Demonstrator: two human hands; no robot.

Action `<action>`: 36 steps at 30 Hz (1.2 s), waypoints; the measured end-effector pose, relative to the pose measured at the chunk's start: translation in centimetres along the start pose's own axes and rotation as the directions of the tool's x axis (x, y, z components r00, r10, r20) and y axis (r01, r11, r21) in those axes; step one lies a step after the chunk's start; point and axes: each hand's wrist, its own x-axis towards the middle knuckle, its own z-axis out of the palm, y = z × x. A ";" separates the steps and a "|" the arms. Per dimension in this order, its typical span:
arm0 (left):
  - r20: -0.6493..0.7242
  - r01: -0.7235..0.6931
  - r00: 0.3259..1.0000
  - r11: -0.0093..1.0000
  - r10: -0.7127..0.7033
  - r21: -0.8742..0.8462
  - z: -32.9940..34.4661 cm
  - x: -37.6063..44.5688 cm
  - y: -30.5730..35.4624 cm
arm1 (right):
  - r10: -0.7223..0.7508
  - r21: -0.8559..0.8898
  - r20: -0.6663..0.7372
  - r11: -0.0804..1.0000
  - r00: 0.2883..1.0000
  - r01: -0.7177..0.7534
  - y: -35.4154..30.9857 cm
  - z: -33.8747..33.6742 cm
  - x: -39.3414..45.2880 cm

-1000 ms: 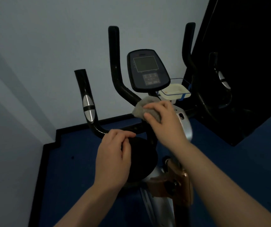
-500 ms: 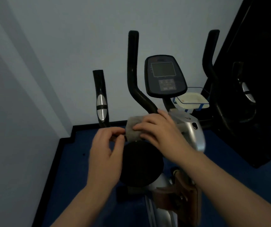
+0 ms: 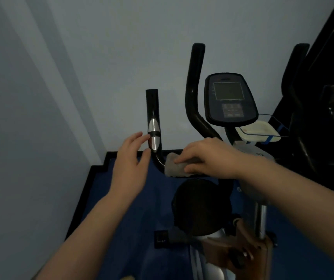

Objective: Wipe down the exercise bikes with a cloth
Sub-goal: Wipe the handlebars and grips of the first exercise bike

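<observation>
An exercise bike stands before me, with a black left handlebar (image 3: 152, 110) carrying a silver sensor pad, a taller curved bar (image 3: 192, 93) and a console (image 3: 229, 99). My right hand (image 3: 208, 156) grips a grey cloth (image 3: 174, 165) wrapped over the horizontal bar just right of the left handlebar's bend. My left hand (image 3: 130, 162) is beside the left handlebar with fingers spread, fingertips at the silver pad, not closed round it.
A black round knob or seat front (image 3: 200, 207) lies below the bar. A white tray (image 3: 257, 131) sits right of the console. A second dark machine (image 3: 323, 118) stands at the right. Grey walls close in at left and behind; blue floor (image 3: 125, 229) below.
My right hand slid the cloth leftward along the bar toward the bend. My left hand let go of the bar, opened and rose beside the silver pad. The view shifted left.
</observation>
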 end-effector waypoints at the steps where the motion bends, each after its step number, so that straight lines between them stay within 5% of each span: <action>1: 0.014 0.001 1.000 1.000 -0.001 -0.003 -0.3 0.2 -0.3 | -0.008 -0.029 0.009 1.000 1.000 0.008 0.3 -0.2 -0.6; 6: 0.085 0.059 0.995 0.992 -0.050 -0.107 -0.3 0.2 -0.7 | 0.041 -0.010 -0.099 0.999 0.994 -0.042 -0.3 0.6 0.0; 11: 0.060 0.091 0.995 0.985 -0.083 -0.149 0.0 0.0 -0.5 | 0.168 0.424 -0.134 0.900 0.977 -0.096 -1.7 1.9 3.0; 17: 0.096 0.149 0.987 0.967 -0.131 -0.206 -0.4 0.7 -0.5 | 0.003 0.126 -0.111 0.992 0.994 0.012 -1.7 1.9 1.6; 23: 0.127 0.269 0.963 0.899 -0.239 -0.346 -0.9 1.0 -0.1 | 0.238 0.613 -0.292 0.790 0.926 -0.009 -3.0 2.9 5.1; 31: 0.089 0.150 0.988 0.936 -0.128 -0.320 -0.1 -1.2 0.8 | 0.144 0.284 -0.160 0.954 0.977 -0.094 -1.8 1.7 2.8; 36: 0.071 0.178 0.984 0.934 -0.164 -0.309 0.6 -1.8 0.0 | 0.316 0.626 -0.189 0.768 0.930 -0.134 -2.4 2.8 4.7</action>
